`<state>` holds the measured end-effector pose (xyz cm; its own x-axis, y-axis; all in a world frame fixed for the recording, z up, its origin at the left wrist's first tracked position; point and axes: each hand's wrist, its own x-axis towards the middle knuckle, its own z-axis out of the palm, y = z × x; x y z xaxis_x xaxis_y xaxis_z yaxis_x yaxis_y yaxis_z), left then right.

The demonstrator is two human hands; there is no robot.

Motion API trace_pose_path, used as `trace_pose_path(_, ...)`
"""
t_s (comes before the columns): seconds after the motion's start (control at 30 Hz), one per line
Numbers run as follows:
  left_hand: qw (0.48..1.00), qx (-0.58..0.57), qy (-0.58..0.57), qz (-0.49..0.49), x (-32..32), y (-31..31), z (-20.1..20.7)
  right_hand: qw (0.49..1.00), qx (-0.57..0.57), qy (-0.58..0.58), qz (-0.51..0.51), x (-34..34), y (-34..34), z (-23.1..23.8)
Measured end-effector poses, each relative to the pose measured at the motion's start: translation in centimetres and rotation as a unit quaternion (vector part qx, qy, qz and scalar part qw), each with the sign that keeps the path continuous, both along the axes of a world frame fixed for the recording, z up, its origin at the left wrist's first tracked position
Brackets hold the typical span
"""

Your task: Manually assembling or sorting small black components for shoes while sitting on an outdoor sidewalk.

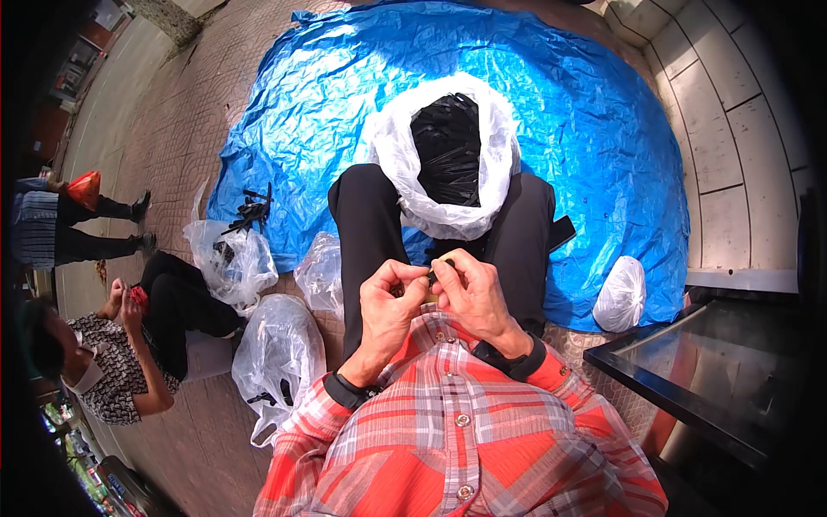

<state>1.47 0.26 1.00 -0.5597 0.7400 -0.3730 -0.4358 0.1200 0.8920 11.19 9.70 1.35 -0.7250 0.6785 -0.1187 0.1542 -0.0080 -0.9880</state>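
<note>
1. Here the left hand [389, 303] is pinching, thumb against forefinger, and gripping one side of a small black piece [432, 277].
2. The right hand [475, 295] is meeting it from the other side, fingertips grasping the same piece; its exact form is hiding behind the fingers.
3. The piece is sitting between the two hands, just in front of the red plaid shirt [422, 431] and above the lap.
4. Past the hands, an open white plastic bag [385, 129] is standing between the knees of the black trousers [366, 215], brimming with black strips [445, 146].
5. Beneath it all, a crumpled blue tarpaulin [594, 146] is spreading across the paving, and a knotted white bag [622, 295] is resting near its right-hand corner.
6. Over on the left, a translucent plastic bag [280, 345] is slumping beside the person, while a loose black bundle [250, 211] is lying at the tarpaulin's edge.
7. Further left, a seated co-worker [112, 362] is holding a small red item [139, 297] in both hands.
</note>
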Motion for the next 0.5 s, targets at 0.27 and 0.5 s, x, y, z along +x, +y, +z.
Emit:
trace_pose_path(0.27, 0.987, 0.045, 0.151, 0.043, 0.3, -0.1, -0.8, 0.924, 0.378, 0.056, -0.018, -0.5, -1.6, 0.1)
trace_pose_path(0.5, 0.992, 0.096, -0.077, 0.013, -1.0, -0.7, 0.1, 0.844, 0.532, 0.026, 0.064, 0.3, -1.6, 0.1)
